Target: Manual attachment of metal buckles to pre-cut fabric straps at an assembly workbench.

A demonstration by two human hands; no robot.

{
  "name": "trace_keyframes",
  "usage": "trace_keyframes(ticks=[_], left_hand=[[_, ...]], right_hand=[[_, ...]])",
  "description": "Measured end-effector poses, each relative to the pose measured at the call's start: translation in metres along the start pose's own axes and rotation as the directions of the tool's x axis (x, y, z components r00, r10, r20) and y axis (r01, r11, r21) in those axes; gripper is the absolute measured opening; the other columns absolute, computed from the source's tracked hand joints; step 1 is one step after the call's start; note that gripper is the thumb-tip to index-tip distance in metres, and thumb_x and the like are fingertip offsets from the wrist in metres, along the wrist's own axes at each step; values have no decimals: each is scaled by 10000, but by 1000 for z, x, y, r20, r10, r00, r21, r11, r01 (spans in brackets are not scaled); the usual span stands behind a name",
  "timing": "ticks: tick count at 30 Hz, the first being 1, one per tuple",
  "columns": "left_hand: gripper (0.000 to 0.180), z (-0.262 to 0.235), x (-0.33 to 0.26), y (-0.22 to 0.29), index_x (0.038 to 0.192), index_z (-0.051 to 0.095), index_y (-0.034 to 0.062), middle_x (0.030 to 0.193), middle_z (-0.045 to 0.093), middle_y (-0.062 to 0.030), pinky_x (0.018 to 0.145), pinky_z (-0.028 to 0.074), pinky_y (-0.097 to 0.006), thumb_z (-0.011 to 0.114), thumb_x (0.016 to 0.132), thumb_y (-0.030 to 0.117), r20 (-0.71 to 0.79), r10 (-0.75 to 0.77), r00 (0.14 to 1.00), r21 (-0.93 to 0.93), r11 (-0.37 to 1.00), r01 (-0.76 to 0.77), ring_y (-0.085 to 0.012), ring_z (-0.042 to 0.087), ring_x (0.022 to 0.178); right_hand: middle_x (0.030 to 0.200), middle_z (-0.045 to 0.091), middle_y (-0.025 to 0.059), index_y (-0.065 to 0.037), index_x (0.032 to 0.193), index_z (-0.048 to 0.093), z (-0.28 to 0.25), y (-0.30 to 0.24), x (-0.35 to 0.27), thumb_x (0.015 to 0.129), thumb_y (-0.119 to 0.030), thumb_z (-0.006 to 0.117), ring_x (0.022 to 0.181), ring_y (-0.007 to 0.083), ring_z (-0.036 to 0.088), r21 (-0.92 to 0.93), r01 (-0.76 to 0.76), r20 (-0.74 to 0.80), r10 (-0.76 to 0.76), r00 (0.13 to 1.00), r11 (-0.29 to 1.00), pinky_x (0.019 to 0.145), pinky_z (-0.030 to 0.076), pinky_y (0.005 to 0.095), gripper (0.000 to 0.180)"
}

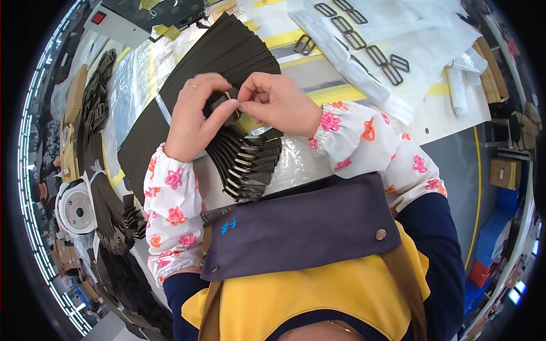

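Both hands meet above the table: the left hand (193, 116) grips a dark strap (219, 103) while the right hand (278, 102) pinches a metal buckle (232, 96) onto its end, just over the fanned stack of finished straps (247, 165).

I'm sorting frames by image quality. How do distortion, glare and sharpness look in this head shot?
Head view: strong fisheye, with the table's yellow lines bowing and a black rim round the frame; glare on the clear plastic sheet; even lighting with soft shadows; the left hand, right hand and the strap they pinch are sharp.
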State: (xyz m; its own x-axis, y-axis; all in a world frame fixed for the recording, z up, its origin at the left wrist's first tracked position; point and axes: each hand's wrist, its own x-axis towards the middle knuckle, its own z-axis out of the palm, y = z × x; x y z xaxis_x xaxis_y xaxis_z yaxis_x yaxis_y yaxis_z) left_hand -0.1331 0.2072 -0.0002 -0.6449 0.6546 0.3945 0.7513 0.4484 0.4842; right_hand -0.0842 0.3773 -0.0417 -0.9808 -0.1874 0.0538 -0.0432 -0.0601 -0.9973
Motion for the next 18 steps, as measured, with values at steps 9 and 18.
trace_keyframes(ticks=[9, 18], left_hand=[[303, 31, 1, 17, 631, 591, 31, 560, 520, -117, 493, 411, -371, 656, 725, 312, 321, 97, 942, 33, 993, -114, -285, 527, 531], [167, 11, -1, 29, 736, 622, 20, 647, 580, -149, 566, 449, -375, 570, 805, 163, 503, 17, 864, -180, 980, 85, -322, 548, 577]], right_hand=[[744, 596, 40, -46, 862, 549, -75, -26, -1, 750, -42, 575, 626, 168, 572, -744, 387, 201, -369, 907, 545, 552, 448, 280, 115], [892, 598, 83, -76, 914, 567, -128, -19, 53, 703, -10, 570, 892, 262, 558, -969, 239, 242, -40, 969, -64, 732, 457, 361, 221]])
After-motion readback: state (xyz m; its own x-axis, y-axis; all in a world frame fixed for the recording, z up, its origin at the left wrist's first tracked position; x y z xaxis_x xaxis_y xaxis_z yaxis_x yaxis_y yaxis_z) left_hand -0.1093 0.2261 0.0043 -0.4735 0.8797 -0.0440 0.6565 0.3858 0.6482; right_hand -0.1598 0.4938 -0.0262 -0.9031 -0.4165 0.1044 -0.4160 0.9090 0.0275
